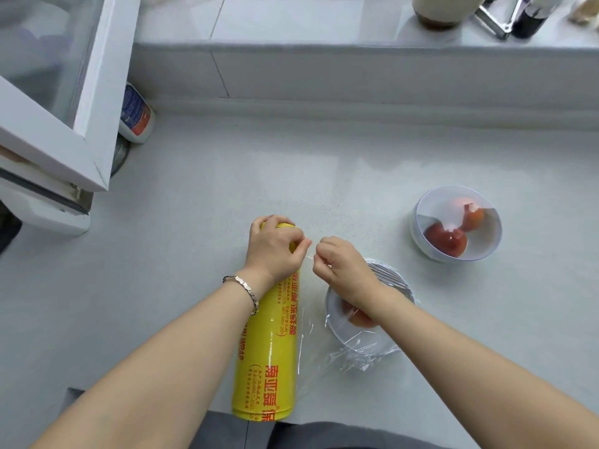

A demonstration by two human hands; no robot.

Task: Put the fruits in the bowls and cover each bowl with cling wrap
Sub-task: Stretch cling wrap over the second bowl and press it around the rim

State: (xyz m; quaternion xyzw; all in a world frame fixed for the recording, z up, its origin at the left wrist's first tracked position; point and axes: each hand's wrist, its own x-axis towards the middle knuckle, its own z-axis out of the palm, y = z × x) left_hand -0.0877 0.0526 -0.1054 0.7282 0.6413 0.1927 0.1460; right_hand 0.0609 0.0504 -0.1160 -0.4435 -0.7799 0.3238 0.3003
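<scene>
Your left hand (274, 246) sits on the far end of the roll (269, 361). The roll lies flat on the surface (194, 254), so I think your hand is there to keep it from moving while you pull. The fingers (299, 243) of that hand pinch the edge of the wrap (353, 358). Your right hand (343, 265) is just beside it, and its fingers (324, 246) pinch the wrap too. You hold it in two spots close together, I think so you can tear the sheet off the roll. The wrap runs from the roll over the near bowl (334, 322), which stands just right of the roll, so the sheet has only a short way to go. It lies loose and crumpled on the side close to you, so this bowl does not look sealed yet. Your right wrist hides much of that bowl. One fruit (358, 317) peeks out under it, and I cannot tell if there are more. The far bowl (418, 241) stands well apart, with two fruits (445, 239) in it. It looks shiny on top, as if covered, but I cannot be sure. The wrap between your hands is very hard to see.
</scene>
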